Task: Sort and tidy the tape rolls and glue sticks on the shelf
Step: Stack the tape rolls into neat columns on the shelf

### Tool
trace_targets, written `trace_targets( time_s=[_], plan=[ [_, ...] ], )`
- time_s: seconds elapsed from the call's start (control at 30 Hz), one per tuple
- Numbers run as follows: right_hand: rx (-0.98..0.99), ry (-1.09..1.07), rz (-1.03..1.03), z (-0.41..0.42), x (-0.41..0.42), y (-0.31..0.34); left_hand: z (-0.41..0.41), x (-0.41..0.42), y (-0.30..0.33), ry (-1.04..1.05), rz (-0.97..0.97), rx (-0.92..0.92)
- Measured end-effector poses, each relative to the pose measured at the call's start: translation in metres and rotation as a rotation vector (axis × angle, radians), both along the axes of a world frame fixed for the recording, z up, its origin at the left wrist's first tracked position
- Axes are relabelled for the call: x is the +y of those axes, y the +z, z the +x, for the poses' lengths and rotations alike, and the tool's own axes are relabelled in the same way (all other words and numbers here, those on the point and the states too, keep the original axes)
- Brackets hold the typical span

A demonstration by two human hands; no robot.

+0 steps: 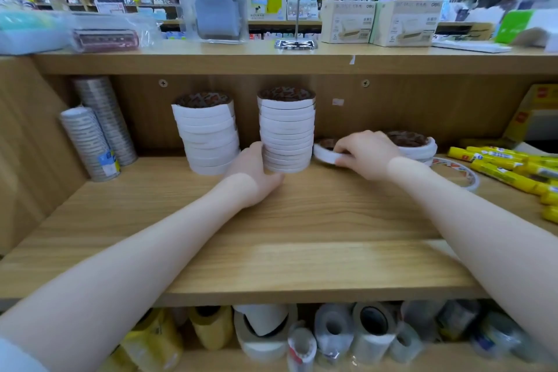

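While your right hand point(367, 151) pinches a single white tape roll point(326, 153), fingers curled over its rim, that roll sits tilted on the shelf point(302, 214) between the tall stack point(287, 131) and a low stack point(418, 146). Your left hand point(256, 172) rests against the tall stack's base, thumb up its left side, fingers beneath the front edge; whether it truly grips you cannot tell. Second tall stack point(208, 134): just left, leaning slightly. Two wrapped silver tubes of rolls point(96, 136): far left, leaning against the side wall. One thin loose roll point(459, 172): flat, right of the low stack. Yellow glue sticks point(507, 172): strewn at the right edge. Yellow boxes point(531, 115): behind them. Lower shelf: mixed clear, white and yellow tape rolls point(332, 332). Top ledge: two beige boxes point(377, 22) and a clear case point(216, 18).
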State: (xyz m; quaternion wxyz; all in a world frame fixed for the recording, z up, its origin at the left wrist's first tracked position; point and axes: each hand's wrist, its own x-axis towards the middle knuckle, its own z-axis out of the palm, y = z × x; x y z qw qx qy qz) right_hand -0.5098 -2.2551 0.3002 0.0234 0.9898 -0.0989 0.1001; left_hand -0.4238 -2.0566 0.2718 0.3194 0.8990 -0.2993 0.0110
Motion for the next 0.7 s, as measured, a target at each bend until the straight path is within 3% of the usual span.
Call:
trace_targets(
  time_s=[0.07, 0.2, 0.7],
  plan=[
    [-0.137, -0.038, 0.036, -0.007, -0.001, 0.018, 0.001, -0.002, -0.001, 0.004, 0.001, -0.016],
    [-0.486, 0.112, 0.206, -0.015, 0.007, 0.044, 0.003, -0.006, -0.005, 0.013, -0.015, -0.025],
    [-0.781, 0.319, 0.092, 0.033, 0.043, 0.027, 0.014, -0.001, -0.008, -0.042, -0.115, -0.033]
  ],
)
